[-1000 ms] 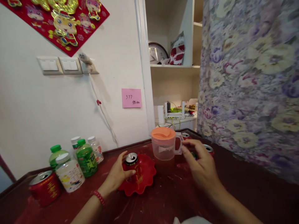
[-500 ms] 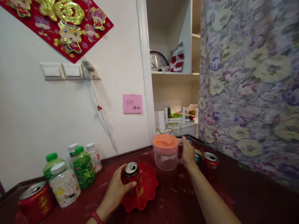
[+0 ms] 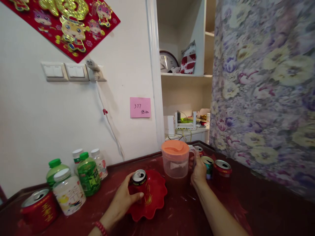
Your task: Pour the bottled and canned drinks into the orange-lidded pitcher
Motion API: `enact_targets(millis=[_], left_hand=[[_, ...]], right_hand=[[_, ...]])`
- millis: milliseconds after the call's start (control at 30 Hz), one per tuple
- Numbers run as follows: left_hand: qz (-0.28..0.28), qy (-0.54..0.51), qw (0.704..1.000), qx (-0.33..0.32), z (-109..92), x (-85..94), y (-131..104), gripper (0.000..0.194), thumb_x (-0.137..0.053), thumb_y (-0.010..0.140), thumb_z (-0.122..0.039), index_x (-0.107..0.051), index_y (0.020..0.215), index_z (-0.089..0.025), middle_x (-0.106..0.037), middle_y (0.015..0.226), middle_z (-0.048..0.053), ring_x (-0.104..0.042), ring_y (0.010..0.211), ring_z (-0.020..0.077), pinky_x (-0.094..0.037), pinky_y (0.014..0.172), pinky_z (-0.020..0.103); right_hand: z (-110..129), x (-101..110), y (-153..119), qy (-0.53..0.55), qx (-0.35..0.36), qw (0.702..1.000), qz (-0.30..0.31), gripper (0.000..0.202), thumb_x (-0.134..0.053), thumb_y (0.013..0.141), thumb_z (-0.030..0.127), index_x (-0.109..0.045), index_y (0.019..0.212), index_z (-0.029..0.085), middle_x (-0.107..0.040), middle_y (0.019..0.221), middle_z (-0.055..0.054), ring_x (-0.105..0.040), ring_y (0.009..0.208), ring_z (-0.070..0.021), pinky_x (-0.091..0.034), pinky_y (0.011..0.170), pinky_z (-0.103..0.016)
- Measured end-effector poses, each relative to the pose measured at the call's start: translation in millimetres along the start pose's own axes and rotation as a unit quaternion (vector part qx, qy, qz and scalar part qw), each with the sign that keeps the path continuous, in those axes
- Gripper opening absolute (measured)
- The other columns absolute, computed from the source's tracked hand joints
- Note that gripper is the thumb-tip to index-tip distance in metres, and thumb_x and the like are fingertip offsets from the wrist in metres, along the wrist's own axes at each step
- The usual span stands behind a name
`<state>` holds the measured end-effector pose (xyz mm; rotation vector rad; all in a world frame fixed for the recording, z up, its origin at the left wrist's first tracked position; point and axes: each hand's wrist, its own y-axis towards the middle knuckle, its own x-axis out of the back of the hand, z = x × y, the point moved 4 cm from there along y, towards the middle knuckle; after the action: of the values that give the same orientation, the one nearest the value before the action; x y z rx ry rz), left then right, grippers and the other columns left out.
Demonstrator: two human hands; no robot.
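My left hand (image 3: 126,192) is wrapped round a dark red drink can (image 3: 142,190) with an opened top. The can stands upright on a red plate with a wavy rim (image 3: 159,200). To the right, my right hand (image 3: 199,170) grips the handle of a clear plastic pitcher (image 3: 175,167), its fingers partly hidden behind the handle. An orange lid (image 3: 175,147) covers the pitcher, which stands upright behind and right of the plate. Beside my right hand are a green can (image 3: 208,168) and a red can (image 3: 222,173), both opened.
Several bottles, among them a green one (image 3: 88,177) and a white-capped one (image 3: 70,196), stand on the left of the dark red table (image 3: 182,213). A large red can (image 3: 40,211) is at the near left. Another can (image 3: 199,150) stands behind my right hand; a floral curtain (image 3: 263,98) hangs at right.
My right hand has closed round the pitcher's handle, where its fingers were straighter before. My left hand keeps its hold on the can. The view has shifted slightly.
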<state>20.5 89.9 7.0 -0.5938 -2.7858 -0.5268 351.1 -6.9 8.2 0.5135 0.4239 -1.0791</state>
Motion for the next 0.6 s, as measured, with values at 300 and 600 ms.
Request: enact_targets(millis=[300,600], left_hand=[[-0.003,0.021,1.000,0.018,-7,-1.9,-4,0.074,-0.085,0.061,-0.037,-0.062,0.129,-0.017,-0.072,0.133,0.016,-0.065,0.127,0.0378,-0.043,0.117,0.054],[0.014,0.021,0.999,0.028,-13,-2.4,-4,0.079,-0.087,0.058,-0.039,-0.063,0.130,-0.017,-0.073,0.132,0.016,-0.066,0.125,0.0381,-0.047,0.114,0.053]], right_hand=[[2,-5,-1,0.052,-0.041,0.998,-0.014,0.067,-0.077,0.057,0.083,-0.048,0.057,0.023,-0.036,0.043,0.011,-0.028,0.039,-0.0054,-0.021,0.038,-0.020],[18,-11,-4,0.042,-0.024,0.999,-0.016,0.067,-0.081,0.057,0.080,-0.046,0.053,0.023,-0.033,0.042,0.011,-0.024,0.041,-0.0052,-0.016,0.039,-0.022]])
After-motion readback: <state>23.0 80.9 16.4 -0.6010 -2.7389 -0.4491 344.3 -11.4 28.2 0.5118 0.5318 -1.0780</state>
